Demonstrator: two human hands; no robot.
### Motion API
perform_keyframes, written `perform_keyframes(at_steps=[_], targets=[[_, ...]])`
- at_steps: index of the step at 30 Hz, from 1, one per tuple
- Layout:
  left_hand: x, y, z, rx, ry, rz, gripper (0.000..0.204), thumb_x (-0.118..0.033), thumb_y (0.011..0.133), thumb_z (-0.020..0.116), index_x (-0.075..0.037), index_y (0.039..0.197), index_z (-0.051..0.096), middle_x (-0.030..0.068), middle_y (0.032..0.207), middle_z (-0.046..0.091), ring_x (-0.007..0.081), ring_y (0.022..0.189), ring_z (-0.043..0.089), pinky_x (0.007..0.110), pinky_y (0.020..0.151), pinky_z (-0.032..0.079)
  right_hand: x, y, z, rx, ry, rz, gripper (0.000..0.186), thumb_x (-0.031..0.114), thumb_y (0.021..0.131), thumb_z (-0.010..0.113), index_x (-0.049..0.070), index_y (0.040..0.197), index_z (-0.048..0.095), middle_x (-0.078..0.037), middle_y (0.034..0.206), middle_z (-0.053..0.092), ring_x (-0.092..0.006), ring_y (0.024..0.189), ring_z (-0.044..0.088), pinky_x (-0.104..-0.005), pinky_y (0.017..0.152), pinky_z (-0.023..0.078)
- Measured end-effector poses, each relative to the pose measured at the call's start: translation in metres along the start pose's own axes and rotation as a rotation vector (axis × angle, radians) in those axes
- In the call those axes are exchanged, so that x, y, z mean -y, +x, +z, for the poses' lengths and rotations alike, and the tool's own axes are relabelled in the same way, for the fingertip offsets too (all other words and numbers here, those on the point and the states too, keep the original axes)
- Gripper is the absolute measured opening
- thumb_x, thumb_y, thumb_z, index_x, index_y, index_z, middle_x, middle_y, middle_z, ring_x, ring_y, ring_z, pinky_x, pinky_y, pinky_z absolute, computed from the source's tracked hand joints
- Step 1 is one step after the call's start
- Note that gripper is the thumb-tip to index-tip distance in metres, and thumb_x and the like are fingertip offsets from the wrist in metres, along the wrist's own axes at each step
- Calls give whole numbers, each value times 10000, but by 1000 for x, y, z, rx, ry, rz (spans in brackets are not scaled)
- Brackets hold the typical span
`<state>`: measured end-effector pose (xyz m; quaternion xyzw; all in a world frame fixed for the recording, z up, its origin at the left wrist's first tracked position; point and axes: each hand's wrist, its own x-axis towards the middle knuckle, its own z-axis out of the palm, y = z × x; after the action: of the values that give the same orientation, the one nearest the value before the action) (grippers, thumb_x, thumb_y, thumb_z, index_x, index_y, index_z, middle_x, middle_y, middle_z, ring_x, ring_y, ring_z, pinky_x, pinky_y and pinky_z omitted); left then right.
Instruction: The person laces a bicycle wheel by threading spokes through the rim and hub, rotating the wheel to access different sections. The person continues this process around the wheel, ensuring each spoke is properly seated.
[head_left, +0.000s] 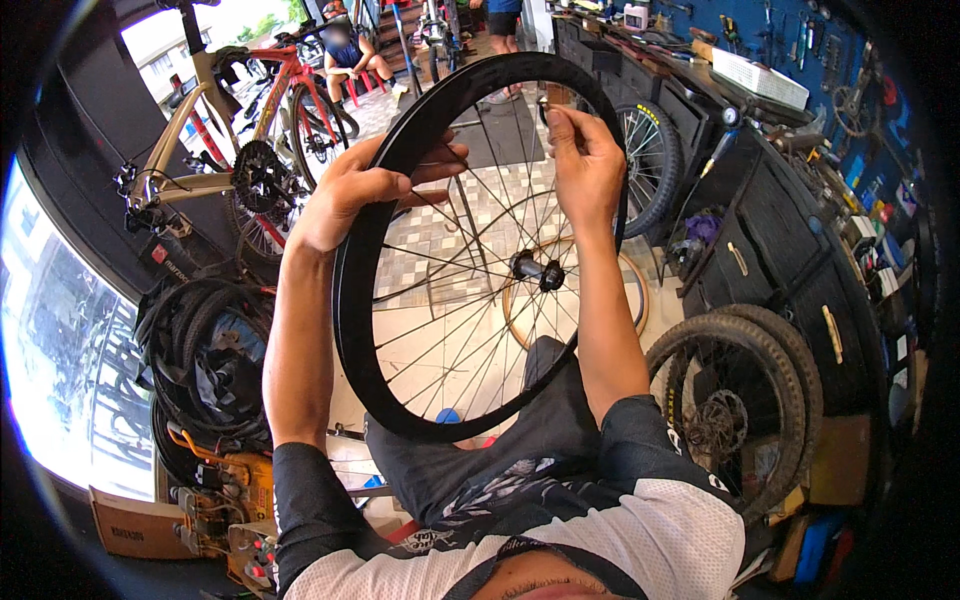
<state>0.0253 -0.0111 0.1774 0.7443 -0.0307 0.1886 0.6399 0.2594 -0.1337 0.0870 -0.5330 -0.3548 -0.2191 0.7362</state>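
Workshop interior: black drawer cabinets along the right of the frame, a blue tool wall at upper right, bicycles at upper left, checkered tile floor behind centre.

Item in hand: bicycle wheel, centre of frame, raised above the lap and tilted. Rim deep, matte black, no tyre seen on it; thin dark spokes run to a black hub right of the wheel's middle.

Left hand: wrapped around the rim at its upper left, thumb on the near side, fingers showing through the opening. Right hand: at the rim's upper right, thumb and fingertips drawn together (whether a spoke sits between them, cannot tell). Hands well apart.

Edges: lower rim overlaps the dark trousers in view. Left of the wheel, past the forearm, piled tyres; at right, a knobby-tyred wheel near the cabinets, more wheels at lower right. Clearest room: the tiles beyond the spokes, although a tan-tyred wheel shows behind the hub.
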Motion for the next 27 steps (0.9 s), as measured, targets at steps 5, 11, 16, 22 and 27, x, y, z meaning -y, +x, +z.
perform_keyframes(at_steps=[5, 11, 16, 22, 27], targets=[[-5, -8, 2, -29, 41, 32, 768, -120, 761, 573, 134, 1482, 491, 266, 1421, 636, 340, 1335, 637, 487, 1184, 473, -8, 1, 18, 120, 119, 176, 260, 267, 994, 782, 9, 1018, 787, -69, 834, 763, -141, 741, 722, -295, 695, 561], [-11, -38, 25, -192, 97, 143, 776, -142, 729, 619, 152, 1442, 532, 261, 1370, 667, 343, 1309, 657, 469, 1197, 457, 25, -9, 28, 219, 414, 218, 232, 237, 1024, 751, 7, 996, 751, -53, 798, 749, -98, 705, 726, -242, 648, 569], [32, -54, 39, -236, 94, 306, 757, -215, 820, 743, 107, 1470, 526, 258, 1399, 644, 360, 1347, 621, 521, 1185, 459, 35, -11, 16, 231, 462, 154, 246, 213, 1021, 761, -29, 1034, 720, -69, 894, 742, -123, 726, 713, -254, 651, 581], [98, -61, 45, -239, 11, 297, 797, -283, 846, 798, 78, 1486, 486, 242, 1424, 610, 363, 1367, 594, 543, 1122, 520, 11, -20, 1, 375, 452, 272, 256, 268, 1028, 755, 16, 1046, 713, -40, 872, 723, -91, 693, 654, -232, 583, 490], [107, -59, 49, -243, -5, 269, 795, -255, 813, 780, 74, 1479, 496, 240, 1417, 615, 359, 1348, 604, 545, 1107, 533, 5, -25, -2, 385, 558, 417, 275, 280, 1056, 713, 7, 1024, 703, -21, 835, 697, -75, 636, 610, -234, 555, 474]])
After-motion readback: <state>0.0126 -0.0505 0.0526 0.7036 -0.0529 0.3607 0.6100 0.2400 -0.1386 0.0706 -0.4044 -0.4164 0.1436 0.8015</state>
